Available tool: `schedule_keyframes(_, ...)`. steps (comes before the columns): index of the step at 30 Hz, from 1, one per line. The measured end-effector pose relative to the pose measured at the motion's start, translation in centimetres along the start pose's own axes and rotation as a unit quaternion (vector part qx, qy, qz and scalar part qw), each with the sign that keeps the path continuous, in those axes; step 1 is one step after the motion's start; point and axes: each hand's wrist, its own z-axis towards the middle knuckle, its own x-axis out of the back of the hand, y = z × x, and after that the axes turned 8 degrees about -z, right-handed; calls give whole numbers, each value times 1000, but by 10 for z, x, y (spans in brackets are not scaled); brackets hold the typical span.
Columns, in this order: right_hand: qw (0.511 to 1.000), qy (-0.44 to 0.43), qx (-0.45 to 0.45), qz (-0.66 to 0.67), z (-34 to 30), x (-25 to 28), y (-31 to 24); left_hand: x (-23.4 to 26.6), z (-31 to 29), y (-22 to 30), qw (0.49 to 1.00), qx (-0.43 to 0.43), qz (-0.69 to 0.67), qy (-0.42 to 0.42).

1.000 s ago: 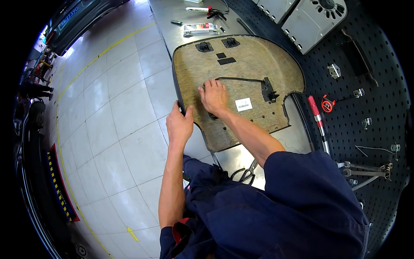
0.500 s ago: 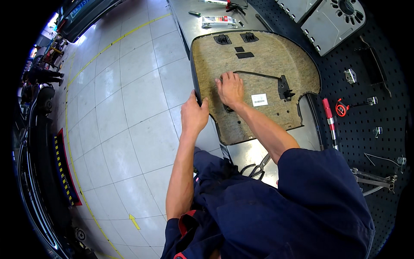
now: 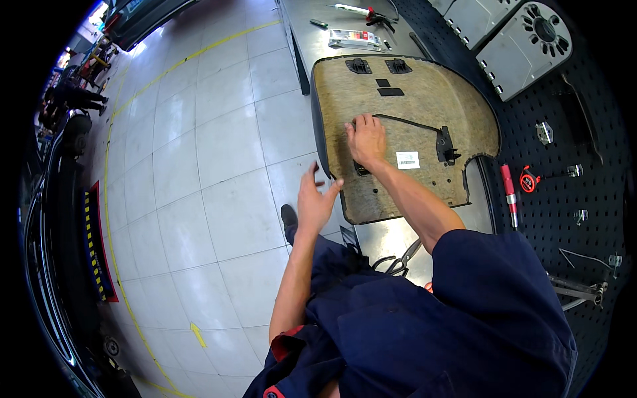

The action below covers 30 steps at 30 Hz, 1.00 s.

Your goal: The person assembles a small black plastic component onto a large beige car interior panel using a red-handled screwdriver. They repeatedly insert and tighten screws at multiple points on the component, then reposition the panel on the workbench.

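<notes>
A moulded trim panel [image 3: 431, 99] lies with its tan, fibrous back facing up and a dark rim around it. Bent fingers of my right hand [image 3: 367, 140] press against its left part, next to one end of a thin black rod [image 3: 406, 122]; whatever is under the fingertips is hidden. A dark fitting [image 3: 360, 168] shows partly below that hand. My left hand [image 3: 317, 200] is at the panel's left edge, thumb and fingers spread, holding nothing. The rod's other end meets a black bracket [image 3: 445, 145]. Left of the bracket is a white label [image 3: 407, 160].
The metal bench [image 3: 305, 40] bears a caulking gun [image 3: 371, 14], a white package [image 3: 355, 40] and black-handled scissors [image 3: 402, 260]. A black pegboard [image 3: 551, 179] with tools and a red tape measure [image 3: 528, 180] stands at right. Tiled floor [image 3: 219, 192] and vehicles lie left.
My left hand has loosened from the panel's left edge, spread its fingers and moved nearer along that edge. My right hand stays at the same part of the panel. The view has shifted slightly.
</notes>
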Motion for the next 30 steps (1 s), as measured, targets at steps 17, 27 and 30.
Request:
schedule_keyframes(17, 1000, 12, 20, 5, -1, 6, -4, 85, -114, -274, 889, 450, -57, 62)
schedule_keyframes(27, 1000, 3, 20, -3, 1, 9, -7, 81, -98, -286, 921, 388, -39, 4)
schedule_keyframes(30, 1000, -3, 11, -2, 0, 7, -3, 80, -106, -274, 906, 423, -9, 14)
